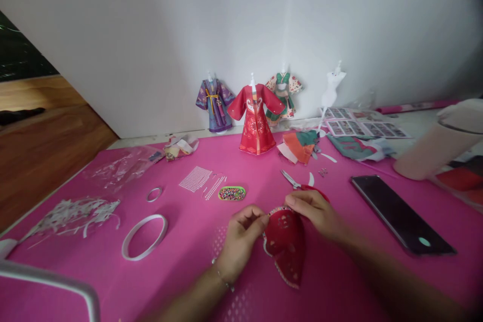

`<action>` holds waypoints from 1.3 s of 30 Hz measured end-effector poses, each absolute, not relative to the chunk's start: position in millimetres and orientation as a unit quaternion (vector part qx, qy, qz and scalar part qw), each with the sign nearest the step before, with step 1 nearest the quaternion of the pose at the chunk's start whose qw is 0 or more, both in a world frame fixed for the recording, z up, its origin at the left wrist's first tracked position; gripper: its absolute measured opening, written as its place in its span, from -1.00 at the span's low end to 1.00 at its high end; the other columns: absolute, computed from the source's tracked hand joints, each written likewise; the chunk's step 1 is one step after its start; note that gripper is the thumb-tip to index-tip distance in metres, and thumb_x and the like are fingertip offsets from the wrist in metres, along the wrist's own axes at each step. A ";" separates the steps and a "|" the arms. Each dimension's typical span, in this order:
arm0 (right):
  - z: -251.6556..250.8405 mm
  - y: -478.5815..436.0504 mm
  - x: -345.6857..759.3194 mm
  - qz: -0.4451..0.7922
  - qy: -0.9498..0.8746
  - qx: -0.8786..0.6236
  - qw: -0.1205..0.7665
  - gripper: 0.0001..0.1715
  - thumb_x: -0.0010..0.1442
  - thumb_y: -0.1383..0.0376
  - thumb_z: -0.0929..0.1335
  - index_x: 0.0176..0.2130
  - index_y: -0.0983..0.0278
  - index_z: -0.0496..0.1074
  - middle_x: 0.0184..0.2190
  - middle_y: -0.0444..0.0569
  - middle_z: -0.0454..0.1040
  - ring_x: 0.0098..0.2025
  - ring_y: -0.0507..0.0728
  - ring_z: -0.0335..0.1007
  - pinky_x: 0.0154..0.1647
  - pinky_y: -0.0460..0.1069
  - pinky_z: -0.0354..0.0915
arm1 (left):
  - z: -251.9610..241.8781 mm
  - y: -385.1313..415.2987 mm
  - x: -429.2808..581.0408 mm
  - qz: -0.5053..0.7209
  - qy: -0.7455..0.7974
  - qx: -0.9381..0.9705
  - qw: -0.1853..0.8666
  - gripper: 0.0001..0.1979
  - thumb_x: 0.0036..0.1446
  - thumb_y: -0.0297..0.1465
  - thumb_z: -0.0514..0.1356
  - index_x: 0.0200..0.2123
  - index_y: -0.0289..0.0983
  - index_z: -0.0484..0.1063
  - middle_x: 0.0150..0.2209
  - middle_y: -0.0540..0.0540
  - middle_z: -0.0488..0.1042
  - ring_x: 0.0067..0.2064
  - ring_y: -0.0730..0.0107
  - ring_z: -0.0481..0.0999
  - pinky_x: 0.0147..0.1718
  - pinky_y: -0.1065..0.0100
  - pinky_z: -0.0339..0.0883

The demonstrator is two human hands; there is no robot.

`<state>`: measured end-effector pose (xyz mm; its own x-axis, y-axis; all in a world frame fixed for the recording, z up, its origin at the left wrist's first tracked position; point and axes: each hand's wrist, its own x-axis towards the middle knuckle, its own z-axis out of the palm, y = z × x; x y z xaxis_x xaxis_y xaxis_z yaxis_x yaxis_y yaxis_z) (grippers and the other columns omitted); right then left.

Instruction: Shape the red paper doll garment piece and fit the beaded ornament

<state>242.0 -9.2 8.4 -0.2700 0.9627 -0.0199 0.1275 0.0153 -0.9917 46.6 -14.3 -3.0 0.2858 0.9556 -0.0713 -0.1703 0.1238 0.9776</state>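
Note:
Between my two hands hangs a red fabric piece point(286, 241) with a beaded-looking, multicoloured trim along its curved edge. My left hand point(243, 236) pinches its upper left edge between thumb and fingers. At the upper right edge, my right hand point(315, 211) pinches the same piece. Just beyond the right hand lies a pair of scissors point(295, 181) with red handles, partly hidden by the fingers. A small green oval dish point(231, 193) of mixed coloured beads sits past my left hand, beside a sheet of white stick-on dots point(195, 179).
Doll stands along the wall wear a purple robe point(214, 105), a red robe point(257, 121) and a green floral robe point(284, 95); a white form point(330, 90) is bare. Tape rolls point(145, 237) and paper shreds point(75, 216) lie left. A phone point(400, 214) and tumbler point(439, 143) are right.

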 end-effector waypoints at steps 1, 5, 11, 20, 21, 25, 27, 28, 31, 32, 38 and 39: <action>8.6 -9.2 241.9 0.530 -0.595 -0.459 0.394 -0.42 0.25 -0.11 0.27 -0.56 0.20 0.08 -0.58 -0.23 0.02 -0.51 0.00 -0.04 -0.50 -0.03 -0.04 | -3.9 -14.0 46.5 0.448 0.398 0.486 0.636 -0.69 0.03 -0.21 0.34 -0.54 -0.29 0.36 -0.56 0.05 0.35 -0.50 0.50 0.24 -0.45 0.43 0.16; 11.2 -7.9 240.9 0.520 -0.601 -0.464 0.391 -0.48 0.22 -0.07 0.30 -0.55 0.21 0.17 -0.58 -0.23 0.07 -0.50 0.00 0.00 -0.49 -0.03 -0.02 | -7.2 -13.5 45.1 0.455 0.386 0.481 0.642 -0.74 0.04 -0.26 0.31 -0.52 -0.29 0.37 -0.55 0.06 0.33 -0.49 0.50 0.23 -0.44 0.44 0.14; 12.7 -7.5 238.5 0.502 -0.617 -0.477 0.375 -0.53 0.17 -0.02 0.35 -0.55 0.23 0.27 -0.61 -0.23 0.11 -0.53 0.00 0.02 -0.52 -0.04 -0.05 | -6.3 -14.3 44.3 0.432 0.380 0.499 0.648 -0.75 0.06 -0.24 0.29 -0.49 -0.30 0.39 -0.54 0.05 0.33 -0.48 0.49 0.23 -0.44 0.44 0.13; 4.0 -8.3 237.2 0.512 -0.620 -0.475 0.359 -0.49 0.19 -0.09 0.33 -0.54 0.23 0.25 -0.59 -0.22 0.14 -0.53 -0.01 0.02 -0.55 -0.06 -0.03 | -0.6 -13.7 49.3 0.401 0.396 0.518 0.644 -0.62 -0.02 -0.11 0.36 -0.52 -0.28 0.37 -0.59 0.06 0.35 -0.54 0.51 0.24 -0.49 0.44 0.13; 3.8 -7.9 237.6 0.513 -0.617 -0.475 0.362 -0.46 0.20 -0.11 0.31 -0.54 0.22 0.22 -0.58 -0.22 0.13 -0.53 0.00 0.03 -0.54 -0.06 -0.01 | -0.7 -13.5 49.4 0.407 0.404 0.512 0.639 -0.62 -0.03 -0.11 0.36 -0.53 -0.28 0.37 -0.59 0.06 0.35 -0.54 0.51 0.24 -0.50 0.44 0.12; 6.4 -7.0 238.5 0.515 -0.607 -0.475 0.375 -0.43 0.20 -0.15 0.28 -0.55 0.21 0.21 -0.56 -0.19 0.14 -0.49 0.02 0.08 -0.49 -0.04 0.06 | -3.8 -12.6 47.8 0.444 0.426 0.478 0.627 -0.62 -0.04 -0.13 0.38 -0.54 -0.29 0.34 -0.60 0.08 0.33 -0.55 0.54 0.21 -0.50 0.45 0.11; 8.3 -7.2 238.3 0.515 -0.606 -0.476 0.376 -0.47 0.18 -0.12 0.31 -0.54 0.22 0.25 -0.57 -0.19 0.17 -0.49 0.03 0.10 -0.48 -0.04 0.08 | -6.7 -12.3 46.6 0.460 0.422 0.460 0.631 -0.63 -0.04 -0.14 0.38 -0.52 -0.28 0.34 -0.60 0.10 0.32 -0.56 0.55 0.20 -0.51 0.46 0.10; 9.2 -7.3 238.1 0.516 -0.606 -0.476 0.374 -0.49 0.18 -0.09 0.32 -0.54 0.23 0.27 -0.57 -0.18 0.19 -0.49 0.02 0.11 -0.48 -0.04 0.08 | -8.2 -12.3 46.1 0.466 0.418 0.453 0.635 -0.63 -0.03 -0.15 0.38 -0.51 -0.28 0.34 -0.60 0.10 0.31 -0.56 0.56 0.19 -0.51 0.46 0.10; 10.4 -7.6 237.7 0.515 -0.609 -0.478 0.367 -0.57 0.15 -0.01 0.36 -0.54 0.24 0.33 -0.60 -0.18 0.23 -0.51 0.02 0.13 -0.50 -0.04 0.05 | -11.4 -12.4 45.2 0.476 0.406 0.441 0.644 -0.65 -0.02 -0.17 0.37 -0.51 -0.28 0.34 -0.61 0.11 0.29 -0.56 0.57 0.18 -0.52 0.48 0.09; 10.3 -7.5 237.6 0.515 -0.610 -0.479 0.365 -0.58 0.14 0.01 0.37 -0.54 0.24 0.34 -0.61 -0.19 0.22 -0.53 0.02 0.12 -0.51 -0.04 0.03 | -11.7 -12.6 45.2 0.475 0.403 0.441 0.647 -0.65 -0.02 -0.17 0.37 -0.50 -0.28 0.34 -0.61 0.11 0.28 -0.56 0.57 0.17 -0.53 0.48 0.08; 7.0 -6.7 236.3 0.514 -0.624 -0.470 0.354 -0.64 0.15 0.05 0.37 -0.50 0.24 0.39 -0.60 -0.20 0.27 -0.53 0.00 0.12 -0.52 -0.05 0.03 | -6.5 -13.5 47.6 0.430 0.406 0.470 0.655 -0.60 -0.06 -0.12 0.40 -0.52 -0.29 0.34 -0.59 0.08 0.34 -0.57 0.57 0.23 -0.55 0.49 0.12; 6.6 -6.9 236.0 0.515 -0.627 -0.468 0.351 -0.65 0.15 0.05 0.38 -0.50 0.24 0.39 -0.59 -0.21 0.26 -0.53 0.00 0.12 -0.52 -0.05 0.03 | -5.8 -13.4 48.0 0.424 0.410 0.475 0.653 -0.59 -0.06 -0.11 0.40 -0.53 -0.28 0.33 -0.60 0.08 0.35 -0.58 0.57 0.24 -0.56 0.49 0.13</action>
